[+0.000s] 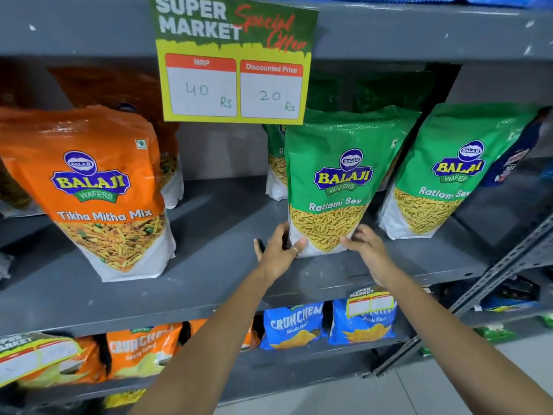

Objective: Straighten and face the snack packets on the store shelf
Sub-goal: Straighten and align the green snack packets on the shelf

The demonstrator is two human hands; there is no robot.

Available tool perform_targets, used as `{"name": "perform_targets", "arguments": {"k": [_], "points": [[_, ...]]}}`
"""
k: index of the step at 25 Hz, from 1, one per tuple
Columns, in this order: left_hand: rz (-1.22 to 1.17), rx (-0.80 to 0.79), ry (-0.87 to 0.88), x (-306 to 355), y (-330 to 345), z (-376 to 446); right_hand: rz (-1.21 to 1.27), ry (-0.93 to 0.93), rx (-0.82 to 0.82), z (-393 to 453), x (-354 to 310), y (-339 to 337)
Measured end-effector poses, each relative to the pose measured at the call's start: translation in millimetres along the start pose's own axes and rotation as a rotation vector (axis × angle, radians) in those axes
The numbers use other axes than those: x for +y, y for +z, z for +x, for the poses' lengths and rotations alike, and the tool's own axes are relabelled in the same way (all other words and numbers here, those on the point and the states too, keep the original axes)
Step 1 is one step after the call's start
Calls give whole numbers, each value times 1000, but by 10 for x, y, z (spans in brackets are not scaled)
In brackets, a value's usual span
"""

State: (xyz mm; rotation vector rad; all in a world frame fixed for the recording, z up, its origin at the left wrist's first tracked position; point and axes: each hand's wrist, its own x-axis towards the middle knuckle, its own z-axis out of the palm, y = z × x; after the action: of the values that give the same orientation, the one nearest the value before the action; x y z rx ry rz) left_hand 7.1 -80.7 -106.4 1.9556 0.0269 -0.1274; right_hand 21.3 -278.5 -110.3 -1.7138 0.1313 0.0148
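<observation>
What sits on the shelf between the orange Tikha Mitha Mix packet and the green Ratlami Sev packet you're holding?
Nothing at the front: the head view shows bare grey shelf between the Tikha Mitha Mix packet and the held Ratlami Sev packet, apart from the left hand.

I stand in a supermarket: grey steel shelves (209, 283) of snack packets (335, 187), and a price card (235, 59) reading "Super Market Special Offer".

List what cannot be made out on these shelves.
Head view:
- Green packet behind the front green Ratlami Sev packet: name hidden by it and the yellow offer sign.
- Dark blue packet, far right: print blurred.
- Small price card on the lower shelf: figures washed out.
</observation>
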Motion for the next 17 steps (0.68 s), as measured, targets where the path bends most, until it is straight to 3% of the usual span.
{"name": "perform_targets", "arguments": {"k": [14,15,17], "points": [[17,-13,-21,21,35,-52,90,-74,27,-68,27,-1],[-6,-2,-8,6,62,-68,99,-91,80,-57,43,-27],[-19,150,68,-21,142,-144,102,-148,353,-39,86,-140]]}}
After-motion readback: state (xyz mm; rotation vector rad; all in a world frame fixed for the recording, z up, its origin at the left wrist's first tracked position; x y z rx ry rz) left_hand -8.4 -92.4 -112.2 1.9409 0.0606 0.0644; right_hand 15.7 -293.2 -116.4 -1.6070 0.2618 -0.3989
